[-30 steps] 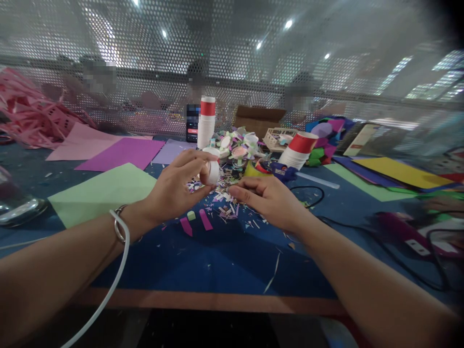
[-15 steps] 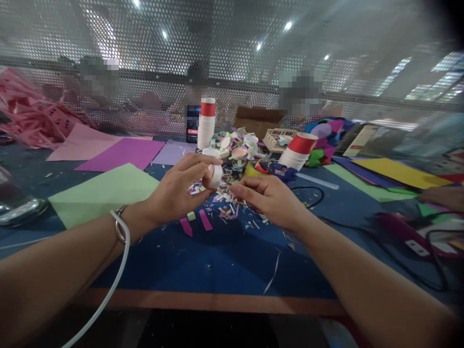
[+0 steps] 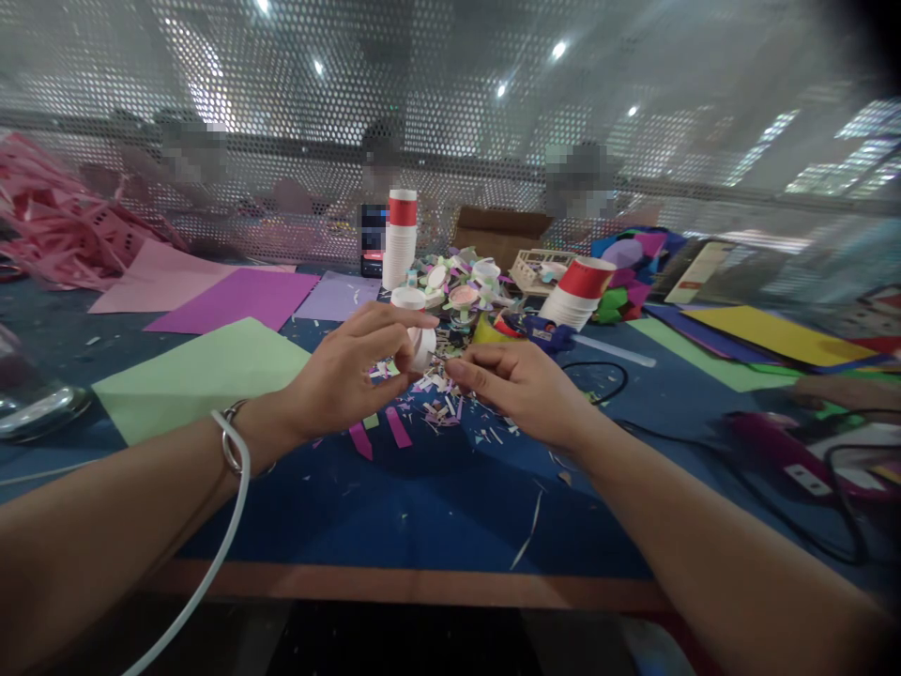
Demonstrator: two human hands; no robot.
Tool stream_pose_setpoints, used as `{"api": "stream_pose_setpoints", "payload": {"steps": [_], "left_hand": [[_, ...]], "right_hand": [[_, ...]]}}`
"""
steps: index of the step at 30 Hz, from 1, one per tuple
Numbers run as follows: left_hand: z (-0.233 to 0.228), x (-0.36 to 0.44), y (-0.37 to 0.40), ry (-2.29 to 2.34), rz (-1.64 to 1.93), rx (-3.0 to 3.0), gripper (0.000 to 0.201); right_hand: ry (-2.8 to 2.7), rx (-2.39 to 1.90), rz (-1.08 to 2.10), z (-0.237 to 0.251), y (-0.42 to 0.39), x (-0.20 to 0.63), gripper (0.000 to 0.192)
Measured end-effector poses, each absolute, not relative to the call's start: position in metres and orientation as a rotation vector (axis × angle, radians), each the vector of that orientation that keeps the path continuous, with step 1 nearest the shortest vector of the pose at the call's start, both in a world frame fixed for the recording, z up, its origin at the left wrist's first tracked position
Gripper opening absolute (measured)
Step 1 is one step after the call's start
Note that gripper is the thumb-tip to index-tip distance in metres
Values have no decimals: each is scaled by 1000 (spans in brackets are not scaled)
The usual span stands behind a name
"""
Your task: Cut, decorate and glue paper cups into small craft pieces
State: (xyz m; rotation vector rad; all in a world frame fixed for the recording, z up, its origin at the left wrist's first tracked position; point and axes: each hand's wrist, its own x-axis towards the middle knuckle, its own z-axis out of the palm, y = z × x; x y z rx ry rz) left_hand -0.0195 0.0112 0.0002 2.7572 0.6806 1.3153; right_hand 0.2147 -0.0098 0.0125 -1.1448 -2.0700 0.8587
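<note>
A small white cup-like piece [image 3: 422,348] is held between the thumb and fingers of my left hand [image 3: 358,361], tilted on its side above the table. My right hand [image 3: 507,380] is closed in a pinch just to the right of it; a thin dark tip shows at the fingertips, too small to name. Below both hands lie many paper scraps [image 3: 443,408] and two purple paper strips [image 3: 399,427]. Just behind my left fingers stands a white and red cup [image 3: 408,299]. A blue glue gun [image 3: 545,330] lies beyond my right hand.
Stacked paper cups [image 3: 400,249] stand at the back, with another tilted stack [image 3: 577,291] on the right. Green paper [image 3: 211,376] lies left and yellow paper [image 3: 781,333] right. A black cable [image 3: 676,441] runs to a purple power strip [image 3: 774,451], near another person's hand [image 3: 837,392].
My left hand has shifted the white piece slightly right and down, turning it a little. My right hand stays nearly in place. The other person's hand at the right has moved slightly left.
</note>
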Motion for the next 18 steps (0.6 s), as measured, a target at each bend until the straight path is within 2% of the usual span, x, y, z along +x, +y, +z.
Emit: {"api": "stream_pose_setpoints", "payload": {"steps": [12, 18], "left_hand": [[13, -24, 10, 583, 1266, 3045, 15], [-3, -24, 16, 1072, 1119, 2437, 15]], "right_hand": [[-2106, -1129, 843, 15, -11, 214, 54], [-2057, -1233, 858, 11, -10, 214, 50]]}}
